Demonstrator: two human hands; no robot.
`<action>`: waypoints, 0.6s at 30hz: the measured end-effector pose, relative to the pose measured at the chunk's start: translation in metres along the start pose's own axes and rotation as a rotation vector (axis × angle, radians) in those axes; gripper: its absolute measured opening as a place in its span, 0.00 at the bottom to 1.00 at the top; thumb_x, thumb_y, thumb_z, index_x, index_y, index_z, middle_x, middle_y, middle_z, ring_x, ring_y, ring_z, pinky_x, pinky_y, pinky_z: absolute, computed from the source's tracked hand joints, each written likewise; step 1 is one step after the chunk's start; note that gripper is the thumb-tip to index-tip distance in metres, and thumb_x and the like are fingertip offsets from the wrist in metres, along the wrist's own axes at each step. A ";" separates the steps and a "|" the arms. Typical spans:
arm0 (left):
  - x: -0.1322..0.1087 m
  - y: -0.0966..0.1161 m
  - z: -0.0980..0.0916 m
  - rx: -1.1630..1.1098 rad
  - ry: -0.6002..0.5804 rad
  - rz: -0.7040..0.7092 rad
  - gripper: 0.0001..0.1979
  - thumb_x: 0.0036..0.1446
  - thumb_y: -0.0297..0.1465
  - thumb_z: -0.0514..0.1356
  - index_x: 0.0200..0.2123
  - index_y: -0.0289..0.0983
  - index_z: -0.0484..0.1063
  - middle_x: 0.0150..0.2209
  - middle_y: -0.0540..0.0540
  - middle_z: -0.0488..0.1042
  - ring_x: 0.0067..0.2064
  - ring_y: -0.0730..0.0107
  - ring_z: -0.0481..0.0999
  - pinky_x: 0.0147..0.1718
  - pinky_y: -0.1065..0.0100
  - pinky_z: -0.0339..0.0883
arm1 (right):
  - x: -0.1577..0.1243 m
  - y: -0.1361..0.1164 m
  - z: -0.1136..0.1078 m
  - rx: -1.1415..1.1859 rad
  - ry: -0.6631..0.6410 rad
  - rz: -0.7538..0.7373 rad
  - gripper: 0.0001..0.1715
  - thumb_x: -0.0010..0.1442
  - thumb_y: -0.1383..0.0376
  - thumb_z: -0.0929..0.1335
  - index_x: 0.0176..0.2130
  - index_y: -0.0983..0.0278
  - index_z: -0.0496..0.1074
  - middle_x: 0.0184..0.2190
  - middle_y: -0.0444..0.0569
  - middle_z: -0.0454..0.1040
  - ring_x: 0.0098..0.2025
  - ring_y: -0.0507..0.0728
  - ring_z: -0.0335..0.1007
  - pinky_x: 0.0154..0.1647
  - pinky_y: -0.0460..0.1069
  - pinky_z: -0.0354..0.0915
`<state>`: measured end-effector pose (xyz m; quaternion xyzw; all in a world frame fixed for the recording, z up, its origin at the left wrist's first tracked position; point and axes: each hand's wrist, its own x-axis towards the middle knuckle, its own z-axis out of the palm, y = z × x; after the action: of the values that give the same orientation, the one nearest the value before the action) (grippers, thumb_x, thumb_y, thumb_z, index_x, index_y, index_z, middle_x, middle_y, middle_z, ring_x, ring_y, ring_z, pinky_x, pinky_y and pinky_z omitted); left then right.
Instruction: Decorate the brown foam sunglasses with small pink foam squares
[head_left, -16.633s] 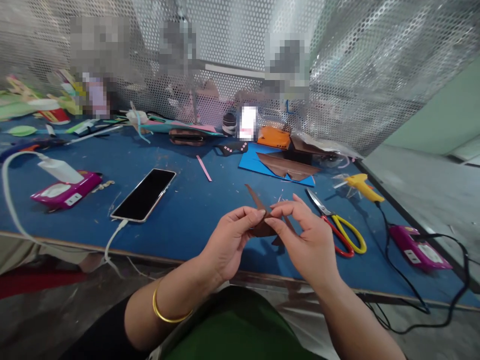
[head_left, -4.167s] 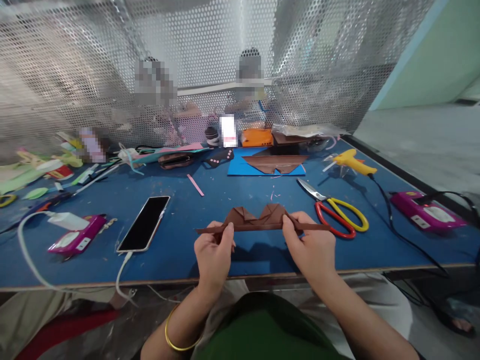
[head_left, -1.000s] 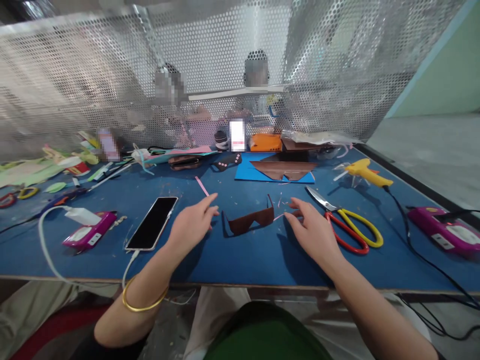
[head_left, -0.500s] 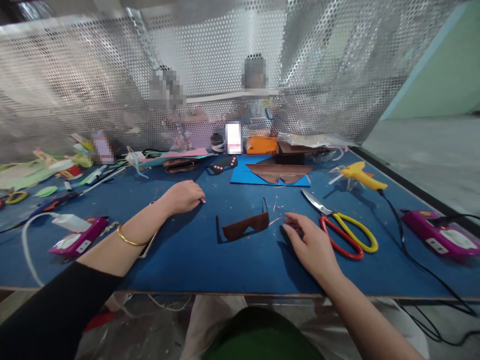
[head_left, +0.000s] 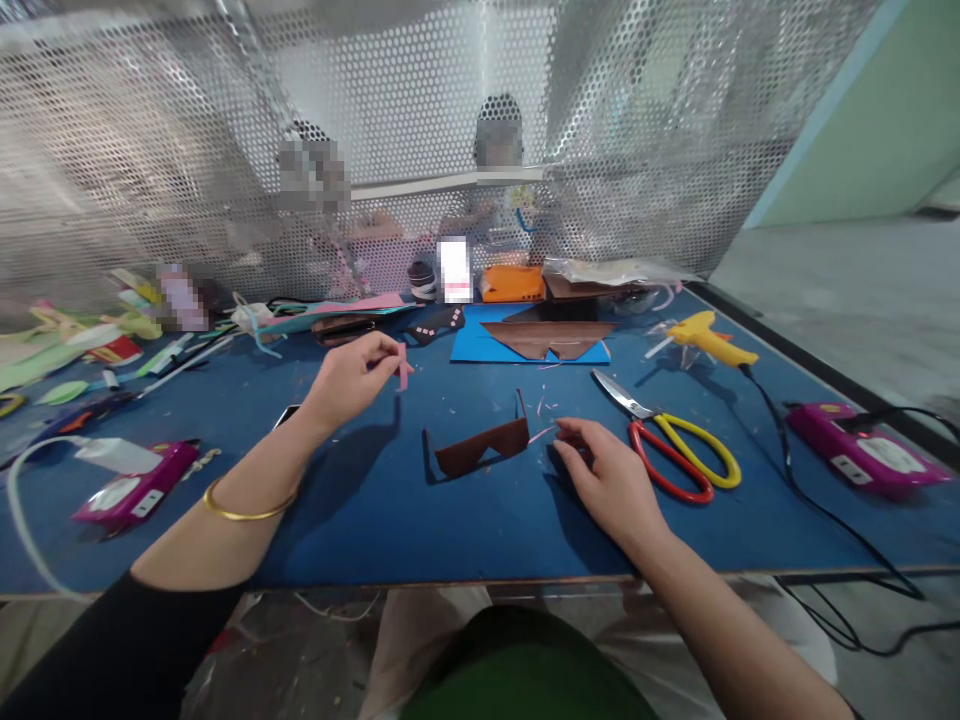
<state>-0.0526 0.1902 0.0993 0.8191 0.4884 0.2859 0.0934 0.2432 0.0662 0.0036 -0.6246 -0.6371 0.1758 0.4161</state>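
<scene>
My left hand (head_left: 352, 380) is raised a little over the table, its thumb and fingers closed on a narrow pink paper strip (head_left: 403, 367). Resting on the blue tabletop, my right hand (head_left: 604, 475) has its fingers loosely bent and the thumb apart. A thin pink scrap (head_left: 541, 434) ends close to its fingertips; whether they touch is unclear. Between both hands stand brown cut-out glasses (head_left: 480, 449) with side arms. Red-and-yellow-handled scissors (head_left: 679, 450) lie partly opened, just right of my right hand.
Behind the glasses, a brown cut sheet (head_left: 551, 338) lies on blue card (head_left: 466, 340). A black mask with pink squares (head_left: 435, 325) is beside it. A yellow glue gun (head_left: 709, 338) and purple power strips (head_left: 862, 450) flank the work area, with trailing cables. Perforated metal mesh (head_left: 420, 100) rises behind.
My left hand has lifted off the tabletop with the pink paper strip, which now stands upright in the fingers. My right hand stays beside the glasses. The whole view has shifted slightly.
</scene>
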 end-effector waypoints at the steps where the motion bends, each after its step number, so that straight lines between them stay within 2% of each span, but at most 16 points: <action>1: -0.004 0.014 -0.004 -0.225 0.050 -0.089 0.06 0.60 0.33 0.57 0.36 0.39 0.72 0.31 0.43 0.81 0.34 0.62 0.81 0.38 0.63 0.72 | 0.000 0.000 0.000 0.007 0.005 -0.003 0.16 0.63 0.59 0.63 0.47 0.62 0.72 0.42 0.54 0.77 0.44 0.63 0.75 0.45 0.58 0.69; 3: -0.016 0.041 -0.009 -0.537 0.070 -0.242 0.04 0.54 0.33 0.63 0.32 0.39 0.73 0.28 0.44 0.80 0.29 0.64 0.79 0.33 0.64 0.73 | 0.000 0.000 -0.001 0.020 0.019 -0.010 0.15 0.64 0.59 0.63 0.47 0.62 0.72 0.41 0.53 0.78 0.43 0.62 0.75 0.44 0.57 0.69; 6: -0.043 0.080 -0.006 -0.751 0.020 -0.352 0.06 0.49 0.34 0.67 0.28 0.38 0.75 0.25 0.44 0.80 0.26 0.65 0.78 0.27 0.67 0.71 | -0.002 -0.005 -0.004 0.078 0.076 -0.045 0.14 0.65 0.59 0.63 0.45 0.61 0.73 0.39 0.51 0.78 0.41 0.60 0.75 0.42 0.54 0.69; 8: -0.063 0.102 0.005 -0.802 -0.038 -0.380 0.04 0.50 0.33 0.67 0.28 0.38 0.77 0.27 0.44 0.81 0.28 0.64 0.79 0.30 0.66 0.72 | -0.004 -0.014 -0.006 0.173 0.095 -0.075 0.13 0.65 0.58 0.64 0.45 0.60 0.73 0.39 0.51 0.78 0.40 0.59 0.75 0.43 0.53 0.69; 10: -0.079 0.120 0.021 -0.827 -0.017 -0.354 0.03 0.51 0.31 0.66 0.27 0.39 0.79 0.33 0.44 0.82 0.36 0.62 0.80 0.36 0.65 0.72 | -0.009 -0.027 -0.006 0.323 0.024 -0.073 0.13 0.63 0.58 0.66 0.46 0.60 0.73 0.40 0.50 0.79 0.42 0.58 0.75 0.46 0.53 0.68; 12: -0.089 0.131 0.039 -0.806 0.059 -0.296 0.04 0.51 0.30 0.66 0.25 0.40 0.78 0.36 0.45 0.81 0.40 0.62 0.79 0.39 0.65 0.71 | -0.015 -0.042 -0.005 0.495 -0.107 -0.021 0.15 0.61 0.58 0.68 0.46 0.60 0.73 0.41 0.49 0.80 0.44 0.58 0.76 0.47 0.53 0.69; 14: -0.091 0.137 0.053 -0.756 0.094 -0.267 0.04 0.51 0.29 0.66 0.25 0.40 0.78 0.35 0.45 0.79 0.40 0.62 0.77 0.39 0.65 0.69 | -0.022 -0.054 -0.002 0.631 -0.187 0.075 0.15 0.58 0.57 0.70 0.44 0.60 0.73 0.38 0.48 0.80 0.41 0.57 0.77 0.45 0.52 0.70; 18: -0.084 0.133 0.065 -0.654 0.059 -0.238 0.04 0.52 0.30 0.66 0.25 0.41 0.79 0.35 0.46 0.78 0.37 0.64 0.76 0.35 0.65 0.66 | -0.029 -0.059 -0.004 0.711 -0.165 0.204 0.10 0.57 0.57 0.70 0.37 0.61 0.73 0.30 0.45 0.78 0.33 0.55 0.75 0.37 0.50 0.70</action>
<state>0.0527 0.0593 0.0719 0.6746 0.4653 0.4382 0.3694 0.2043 0.0281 0.0407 -0.4850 -0.5021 0.4763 0.5346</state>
